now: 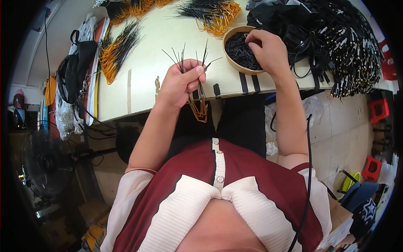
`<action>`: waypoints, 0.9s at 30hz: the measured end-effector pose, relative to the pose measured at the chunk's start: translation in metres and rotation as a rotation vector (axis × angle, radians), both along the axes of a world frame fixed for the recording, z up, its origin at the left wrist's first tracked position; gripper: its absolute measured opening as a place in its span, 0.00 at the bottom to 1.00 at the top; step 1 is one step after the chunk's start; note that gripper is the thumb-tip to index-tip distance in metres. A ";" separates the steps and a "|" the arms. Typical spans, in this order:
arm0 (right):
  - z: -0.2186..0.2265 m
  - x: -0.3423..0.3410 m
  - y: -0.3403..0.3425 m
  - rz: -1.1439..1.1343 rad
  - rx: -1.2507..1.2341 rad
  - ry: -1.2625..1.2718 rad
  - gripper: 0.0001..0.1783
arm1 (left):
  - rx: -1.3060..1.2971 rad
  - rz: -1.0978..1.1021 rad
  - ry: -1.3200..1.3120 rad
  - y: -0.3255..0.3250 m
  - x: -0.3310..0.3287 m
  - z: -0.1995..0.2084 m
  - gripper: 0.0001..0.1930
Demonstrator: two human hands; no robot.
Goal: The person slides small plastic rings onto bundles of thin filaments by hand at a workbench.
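My left hand (184,82) is closed round a small bundle of thin wires (199,110). Their orange bent loops hang below the fist, past the table's front edge, and the dark ends fan out above the fingers. To the right stands a round tan bowl (242,70) filled with short black tube-like pieces (239,50). Over the bowl's right side, my right hand (268,50) reaches in with thumb and fingers drawn together at the black pieces. Whatever lies between those fingertips is too small to make out.
More orange-and-black wire bundles lie on the pale table (168,35) at left (119,52) and far middle (214,14). A large heap of black cables (344,50) covers the right end. White and black cords (77,71) hang at the left edge. A fan (48,157) stands lower left.
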State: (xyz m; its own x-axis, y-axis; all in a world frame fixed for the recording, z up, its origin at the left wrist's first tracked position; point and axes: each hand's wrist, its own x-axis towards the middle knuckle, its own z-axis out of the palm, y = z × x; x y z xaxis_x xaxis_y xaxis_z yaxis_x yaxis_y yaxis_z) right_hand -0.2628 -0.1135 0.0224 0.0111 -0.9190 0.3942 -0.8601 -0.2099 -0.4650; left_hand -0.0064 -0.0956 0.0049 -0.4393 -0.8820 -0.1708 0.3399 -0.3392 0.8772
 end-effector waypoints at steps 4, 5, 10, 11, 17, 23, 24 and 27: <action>0.006 0.012 0.004 0.111 -0.074 -0.413 0.08 | -0.025 0.008 -0.024 0.002 0.000 0.005 0.03; 0.010 0.018 0.006 0.179 -0.021 -0.648 0.07 | -0.056 0.008 -0.030 0.002 0.000 0.005 0.03; 0.013 0.047 0.010 0.489 0.165 -1.072 0.07 | -0.125 0.020 -0.070 0.008 -0.002 0.007 0.04; 0.011 0.050 0.010 0.491 0.200 -1.053 0.07 | -0.133 0.010 -0.070 0.010 -0.002 0.008 0.04; 0.007 0.060 0.011 0.519 0.241 -1.055 0.06 | -0.165 0.014 -0.091 0.011 0.002 0.011 0.04; 0.006 0.063 0.008 0.512 0.246 -0.987 0.06 | -0.185 0.020 -0.104 0.014 0.005 0.013 0.05; 0.006 0.065 0.011 0.511 0.241 -1.016 0.06 | -0.198 0.015 -0.111 0.015 0.006 0.013 0.05; 0.008 0.066 0.014 0.528 0.250 -1.036 0.06 | -0.201 0.020 -0.124 0.017 0.007 0.012 0.05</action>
State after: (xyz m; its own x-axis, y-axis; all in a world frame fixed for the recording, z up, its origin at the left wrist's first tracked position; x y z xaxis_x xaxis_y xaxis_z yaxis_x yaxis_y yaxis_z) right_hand -0.1968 -0.1000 0.0306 0.1927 -0.9491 0.2490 0.1153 -0.2301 -0.9663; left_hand 0.0006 -0.0790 0.0170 -0.4083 -0.9118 -0.0427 0.2300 -0.1480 0.9619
